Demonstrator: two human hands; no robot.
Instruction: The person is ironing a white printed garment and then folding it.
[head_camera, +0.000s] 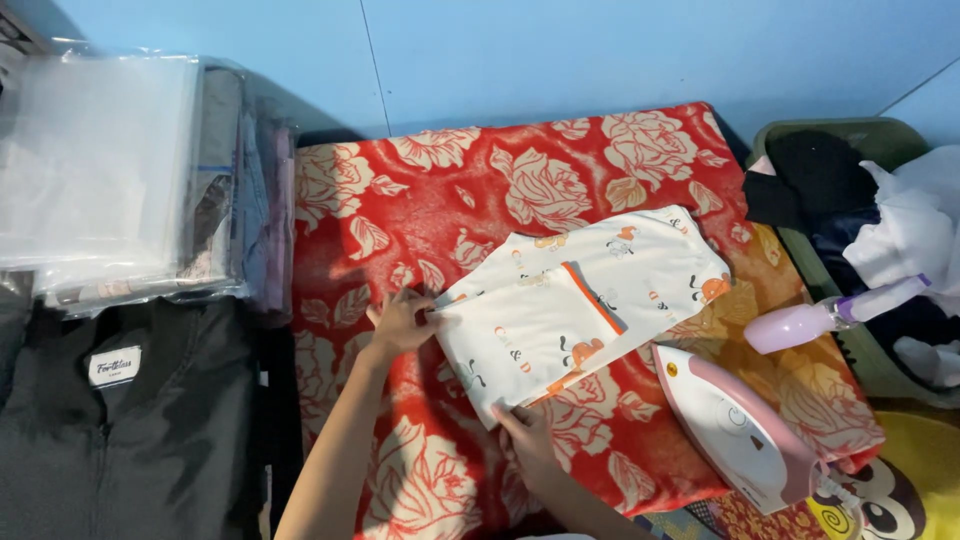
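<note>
We see a small white cotton garment with orange trim and little orange-and-black animal prints (585, 300) lying folded on a red blanket patterned with cream roses (440, 190). It sits slantwise near the middle of the blanket, its upper layer doubled over so that an orange band runs diagonally across it, and the fabric looks smooth and flat.

Our left hand (400, 322) rests at the garment's left edge, fingers pinching a fold of the white cloth there. Our right hand (527, 432) presses on the lower corner, fingertips on the hem; we cannot tell whether it grips the cloth or only holds it down.

Just beside the garment's lower right corner a pink and white electric iron (738, 430) lies on the blanket. Beyond it a lilac spray bottle (825, 317) lies on its side against a green basket heaped with dark and white clothes (880, 145). To the left, clear plastic bags of folded clothing (110, 170) are stacked above a dark grey garment with a white label (130, 420).
</note>
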